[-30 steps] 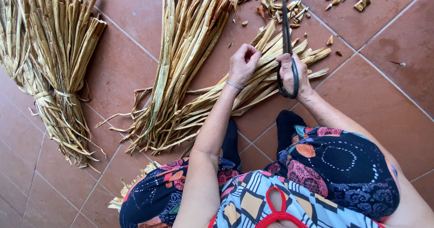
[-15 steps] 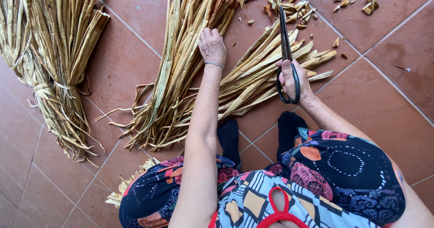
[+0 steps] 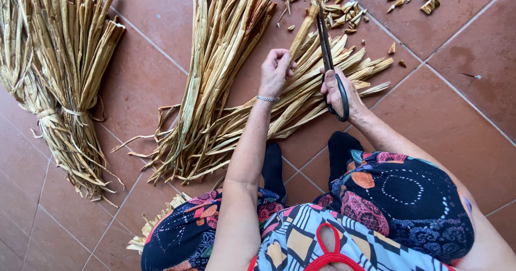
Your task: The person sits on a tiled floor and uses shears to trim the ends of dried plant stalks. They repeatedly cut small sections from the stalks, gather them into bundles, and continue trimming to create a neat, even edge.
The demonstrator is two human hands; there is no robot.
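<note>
Left hand [image 3: 275,71] clamped round a dried leaf strip [image 3: 302,34], raised so its tip meets the blades | right hand [image 3: 337,91] gripping black scissors [image 3: 328,56] | loose bundle [image 3: 215,88] on floor beneath, offcuts [image 3: 333,5] far.

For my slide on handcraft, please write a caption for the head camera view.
Left hand holds a dried leaf strip against black scissors in the right hand, above a terracotta tile floor.

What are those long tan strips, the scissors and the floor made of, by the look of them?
Strips: dried plant leaf or stalk, probably; matte, fibrous, straw-coloured, with frayed ends.
Scissors: dark blades, likely metal; black handle loop, maybe plastic.
Floor: reddish-brown tiles, terracotta-like, slightly glossy, with pale grout lines.
</note>
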